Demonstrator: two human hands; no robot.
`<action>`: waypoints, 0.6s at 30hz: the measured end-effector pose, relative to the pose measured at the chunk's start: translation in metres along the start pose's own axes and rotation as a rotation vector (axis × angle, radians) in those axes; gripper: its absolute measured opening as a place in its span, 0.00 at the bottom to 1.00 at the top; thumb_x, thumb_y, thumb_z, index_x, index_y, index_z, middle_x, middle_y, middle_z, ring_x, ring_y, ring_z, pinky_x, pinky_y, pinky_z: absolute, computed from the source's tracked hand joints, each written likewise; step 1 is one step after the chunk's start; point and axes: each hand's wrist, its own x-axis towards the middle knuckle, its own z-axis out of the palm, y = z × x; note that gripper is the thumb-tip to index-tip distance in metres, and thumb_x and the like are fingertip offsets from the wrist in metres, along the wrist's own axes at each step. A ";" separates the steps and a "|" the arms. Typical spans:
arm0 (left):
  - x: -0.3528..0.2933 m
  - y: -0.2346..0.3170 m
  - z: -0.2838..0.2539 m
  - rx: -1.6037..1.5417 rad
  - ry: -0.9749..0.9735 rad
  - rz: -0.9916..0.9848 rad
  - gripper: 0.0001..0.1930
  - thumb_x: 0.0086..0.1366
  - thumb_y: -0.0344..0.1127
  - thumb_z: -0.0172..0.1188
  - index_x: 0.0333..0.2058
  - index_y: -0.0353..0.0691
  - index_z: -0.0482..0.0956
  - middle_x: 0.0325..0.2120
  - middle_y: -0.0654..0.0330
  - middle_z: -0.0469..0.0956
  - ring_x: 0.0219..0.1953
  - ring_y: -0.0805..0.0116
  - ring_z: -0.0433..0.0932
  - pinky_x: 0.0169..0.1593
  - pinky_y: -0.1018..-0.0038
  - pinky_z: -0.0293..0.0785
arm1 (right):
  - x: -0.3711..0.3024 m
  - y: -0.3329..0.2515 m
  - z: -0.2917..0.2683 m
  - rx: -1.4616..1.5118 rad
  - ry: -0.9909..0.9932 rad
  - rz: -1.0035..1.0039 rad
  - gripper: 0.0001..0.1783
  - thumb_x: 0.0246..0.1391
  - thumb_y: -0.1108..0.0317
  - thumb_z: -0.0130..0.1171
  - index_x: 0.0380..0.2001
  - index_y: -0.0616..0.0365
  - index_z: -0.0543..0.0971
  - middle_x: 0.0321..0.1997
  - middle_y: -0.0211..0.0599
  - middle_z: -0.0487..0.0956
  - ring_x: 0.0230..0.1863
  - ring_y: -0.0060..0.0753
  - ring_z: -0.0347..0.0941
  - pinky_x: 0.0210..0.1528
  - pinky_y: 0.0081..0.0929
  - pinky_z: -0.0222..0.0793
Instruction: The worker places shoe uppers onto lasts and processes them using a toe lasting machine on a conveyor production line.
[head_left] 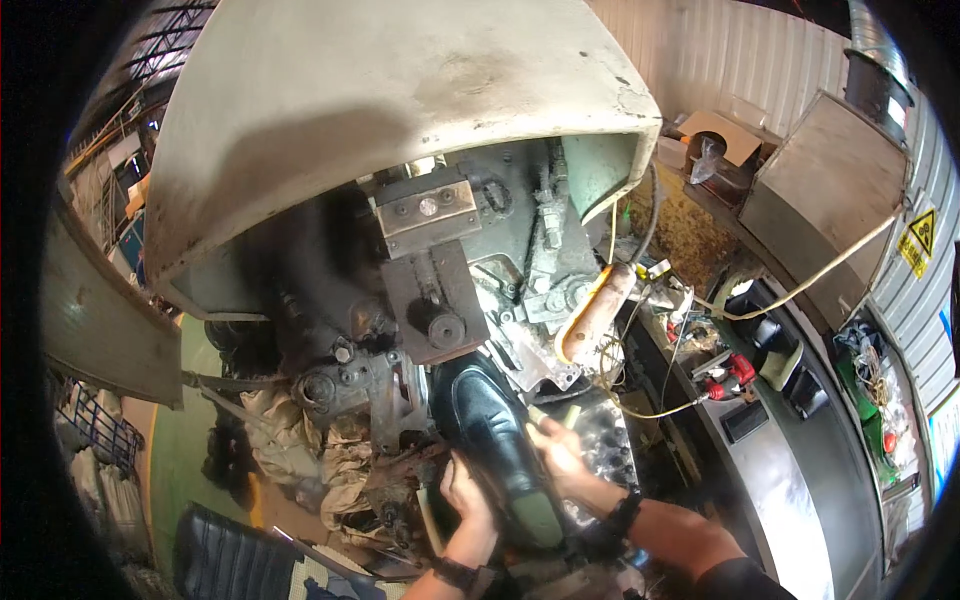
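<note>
A black leather shoe upper (485, 425) sits on a green shoe last (538, 518), its toe up against the dark metal head (435, 305) of a machine and its heel end toward me. My left hand (468, 490) presses along the left side of the shoe, fingers closed against it. On the other side, my right hand (560, 452) grips the shoe with its thumb side up. A pale strip (570, 415) shows just beyond the right fingers. The shoe's underside and parts of both hands' fingers are hidden.
A big cream machine hood (400, 90) arches over the work. Right of the shoe, a lit work lamp (597, 315) hangs among cables. A metal bench (770, 450) carries a red tool (730, 375) and black trays. A black padded seat (225, 555) stands at lower left.
</note>
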 end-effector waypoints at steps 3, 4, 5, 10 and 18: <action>0.000 -0.005 0.002 0.033 0.028 0.105 0.17 0.74 0.41 0.52 0.44 0.31 0.78 0.36 0.57 0.80 0.33 0.66 0.77 0.39 0.72 0.75 | 0.004 0.004 -0.003 0.065 -0.025 -0.048 0.34 0.62 0.73 0.61 0.67 0.59 0.60 0.47 0.43 0.82 0.40 0.29 0.81 0.44 0.29 0.79; 0.003 -0.006 0.001 0.029 0.030 0.139 0.17 0.75 0.41 0.52 0.44 0.30 0.78 0.36 0.57 0.80 0.33 0.67 0.77 0.39 0.72 0.75 | 0.003 0.004 -0.002 0.035 -0.026 -0.051 0.33 0.62 0.73 0.61 0.66 0.60 0.61 0.46 0.43 0.83 0.39 0.29 0.81 0.43 0.27 0.79; 0.004 -0.007 -0.001 0.025 0.030 0.173 0.17 0.75 0.41 0.51 0.44 0.30 0.78 0.35 0.57 0.80 0.33 0.67 0.76 0.39 0.72 0.75 | 0.002 0.004 -0.001 0.006 -0.029 -0.054 0.32 0.61 0.73 0.61 0.66 0.61 0.62 0.45 0.42 0.83 0.39 0.28 0.81 0.42 0.26 0.79; 0.001 0.000 0.008 0.017 0.036 0.099 0.18 0.75 0.41 0.49 0.43 0.29 0.79 0.35 0.58 0.80 0.33 0.68 0.77 0.39 0.72 0.75 | 0.000 -0.001 0.007 0.106 -0.022 -0.042 0.28 0.60 0.72 0.62 0.62 0.64 0.67 0.43 0.41 0.83 0.38 0.27 0.81 0.41 0.25 0.80; 0.014 -0.002 -0.012 0.009 0.012 -0.035 0.22 0.74 0.46 0.50 0.44 0.28 0.81 0.37 0.56 0.81 0.34 0.67 0.80 0.40 0.73 0.78 | -0.022 -0.010 0.023 -0.017 0.080 0.005 0.22 0.61 0.70 0.62 0.57 0.65 0.74 0.45 0.37 0.83 0.40 0.23 0.80 0.43 0.21 0.79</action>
